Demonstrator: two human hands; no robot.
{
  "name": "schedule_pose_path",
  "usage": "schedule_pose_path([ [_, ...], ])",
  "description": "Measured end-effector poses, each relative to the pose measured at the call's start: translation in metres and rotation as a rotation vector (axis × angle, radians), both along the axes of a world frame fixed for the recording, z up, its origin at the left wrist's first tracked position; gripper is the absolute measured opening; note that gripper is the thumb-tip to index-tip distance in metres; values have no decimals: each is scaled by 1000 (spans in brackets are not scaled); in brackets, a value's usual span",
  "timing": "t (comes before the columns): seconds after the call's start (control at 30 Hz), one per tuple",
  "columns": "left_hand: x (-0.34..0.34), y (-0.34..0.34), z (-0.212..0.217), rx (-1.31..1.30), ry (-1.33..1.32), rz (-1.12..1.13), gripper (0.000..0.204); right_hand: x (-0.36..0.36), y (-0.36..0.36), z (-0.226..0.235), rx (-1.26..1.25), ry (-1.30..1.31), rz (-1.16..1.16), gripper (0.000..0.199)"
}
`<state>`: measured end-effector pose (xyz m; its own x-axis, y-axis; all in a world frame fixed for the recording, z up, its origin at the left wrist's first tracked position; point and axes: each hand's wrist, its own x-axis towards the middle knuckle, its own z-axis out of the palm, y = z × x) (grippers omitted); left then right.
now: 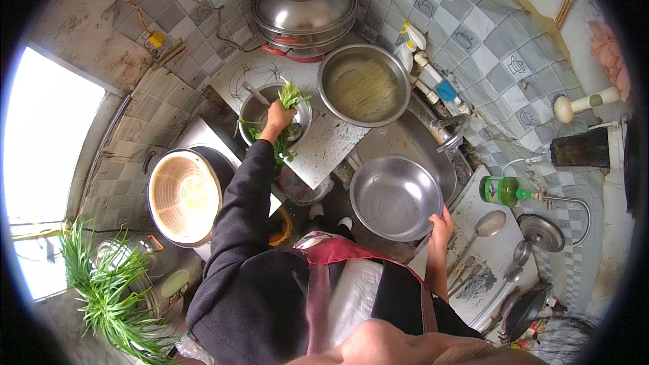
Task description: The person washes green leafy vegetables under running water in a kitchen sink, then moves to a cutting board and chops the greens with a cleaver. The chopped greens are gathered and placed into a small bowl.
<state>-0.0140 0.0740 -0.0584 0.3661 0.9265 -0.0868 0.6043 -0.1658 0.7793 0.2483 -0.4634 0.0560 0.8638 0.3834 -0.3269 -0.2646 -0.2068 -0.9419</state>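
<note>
My left hand (pixel 278 120) is closed around a bunch of leafy greens (pixel 292 96) above a small steel pot (pixel 305 116) on the counter. Leaves stick out on both sides of the fist, and some trail over the pot's near rim. A metal utensil handle (pixel 255 92) leans out of the pot. With its fingers on the right rim, my right hand (pixel 441 230) grips a wide steel basin (pixel 395 196), bare inside, at the sink's near side. Beyond it, another steel basin (pixel 365 88) contains pale, thin shreds in water.
A lidded steamer pot (pixel 304 10) stands at the back wall. The tap (pixel 453 132) juts over the sink. At left sits a woven basket (pixel 177 196) in a dark pot, with long green stalks (pixel 111 290) nearer me. A slotted spoon (pixel 490 223) and a green bottle (pixel 503 191) are at right.
</note>
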Motion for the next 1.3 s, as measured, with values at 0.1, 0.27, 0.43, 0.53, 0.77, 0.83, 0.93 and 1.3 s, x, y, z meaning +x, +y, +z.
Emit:
schedule_pose_path([
  [0.1, -38, 15, 37, -47, -256, 20, 40, 4, 24, 2, 73, 48, 61, 64],
  [0.27, -63, -25, 193, -6, -507, 73, 24, 9, 60, 8, 90, 11, 143, 66],
  [0.43, -156, -61, 280, 48, -647, 213, 17, -33, 132, 12, 177, 50, 296, 65],
  [0.53, -183, -84, 282, 65, -611, 343, 17, -39, 152, -9, 182, 39, 369, 63],
  [0.77, -198, -127, 205, -254, -639, 448, 21, -53, 168, -28, 150, 71, 378, 63],
  [0.83, -197, -118, 155, -459, -614, 466, 19, -56, 163, -26, 91, 38, 381, 65],
  [0.93, -184, -98, 84, -639, -691, 502, 15, -58, 154, -21, 92, 37, 357, 67],
  [1.3, -136, -68, -6, -634, -601, 715, 15, -48, 108, -15, 55, 15, 193, 64],
])
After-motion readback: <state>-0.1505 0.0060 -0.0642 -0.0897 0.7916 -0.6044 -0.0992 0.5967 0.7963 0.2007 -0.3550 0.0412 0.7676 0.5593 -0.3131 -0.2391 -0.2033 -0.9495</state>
